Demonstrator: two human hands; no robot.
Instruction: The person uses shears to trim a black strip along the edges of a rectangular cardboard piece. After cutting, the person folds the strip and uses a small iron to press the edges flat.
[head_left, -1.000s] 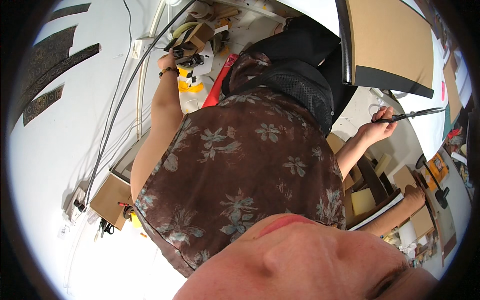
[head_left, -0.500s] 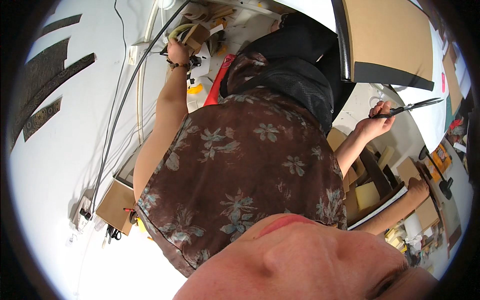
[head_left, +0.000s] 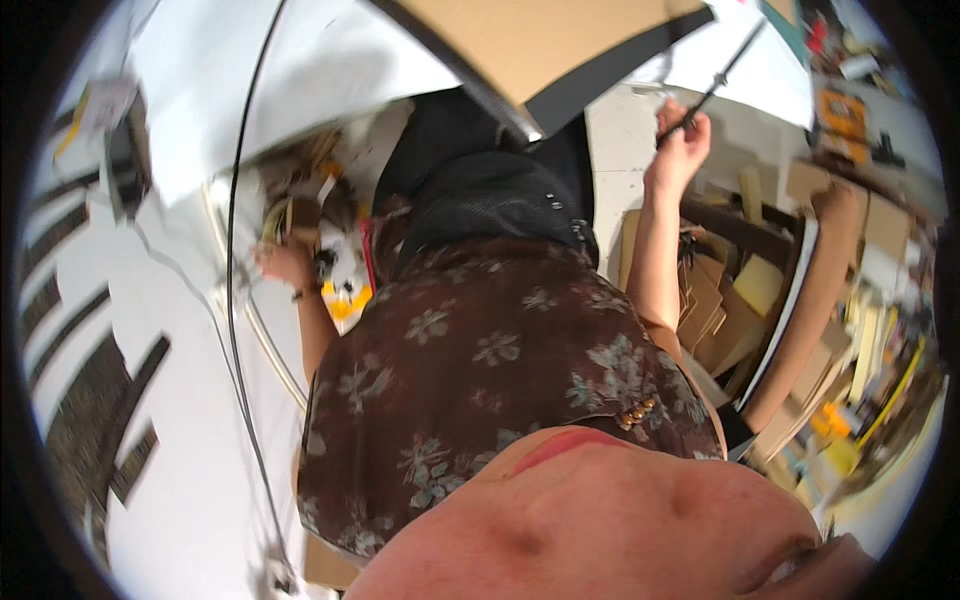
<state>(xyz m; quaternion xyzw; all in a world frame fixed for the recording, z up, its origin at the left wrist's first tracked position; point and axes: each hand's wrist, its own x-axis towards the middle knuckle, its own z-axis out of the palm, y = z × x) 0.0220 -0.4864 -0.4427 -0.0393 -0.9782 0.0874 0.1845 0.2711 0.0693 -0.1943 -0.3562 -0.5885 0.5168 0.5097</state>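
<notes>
Head view: the person's left hand [head_left: 288, 264] and right hand [head_left: 684, 150] are well apart, one on each side of the body.
Right hand: its fingers are closed around the handle end of dark scissors [head_left: 720, 79].
Scissors' place: they are in the right hand, to the right of a tan board [head_left: 520, 45], with the blades toward the upper right. I suppose they are held so to keep the points away from the body, with the handles firm in the palm.
Tan board: it seems to rest on the white table [head_left: 210, 120], one corner reaching past the edge toward the waist. Perhaps this placing makes its near side easier to reach. Along that side is a black strip [head_left: 620, 65].
Left hand: it is just beside a small brown box [head_left: 303, 215], among mixed small things. The hand is blurred, so I cannot tell if its fingers are apart, together or clamped on something.
Scissors' look: long, thin and dark, with a small bright spot near the middle, probably the pivot. Whether the blades are parted, I cannot tell.
</notes>
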